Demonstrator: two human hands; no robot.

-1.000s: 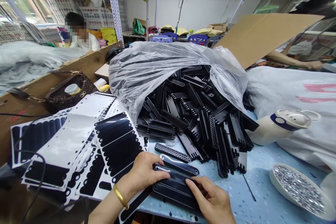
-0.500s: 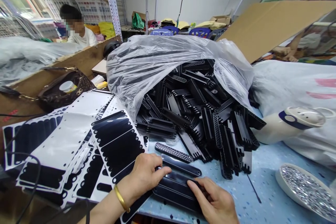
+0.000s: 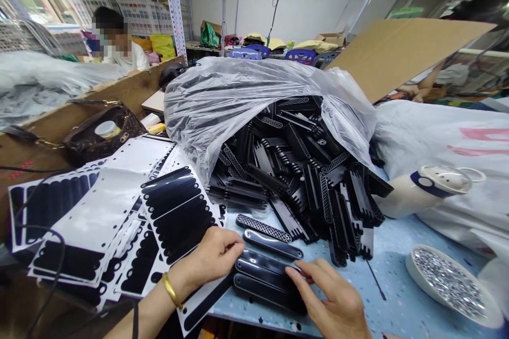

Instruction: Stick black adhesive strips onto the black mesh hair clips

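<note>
Several smooth black strips point(image 3: 266, 270) lie side by side near the front edge of the blue table point(image 3: 318, 254). My left hand point(image 3: 220, 254), with a gold bangle on the wrist, is closed in a pinch at their upper left end; what is between the fingertips is too small to make out. At their right end, my right hand point(image 3: 328, 296) has thumb and fingers on one black strip. Just behind lie another smooth strip point(image 3: 272, 243) and a strip with a lattice pattern point(image 3: 264, 226). Sheets of black stickers point(image 3: 178, 206) spread out on the left.
A large plastic bag point(image 3: 214, 95) spills black slotted parts point(image 3: 294, 164) across the middle. To the right are a white cup point(image 3: 421, 190), a bowl of small shiny pieces point(image 3: 449, 280) and a thin dark tool point(image 3: 376, 280). Another person point(image 3: 127, 53) sits at the back left.
My left hand has shifted slightly left off the strips, its thumb no longer lying over them. My right hand stays at their right end. The view has shifted slightly.
</note>
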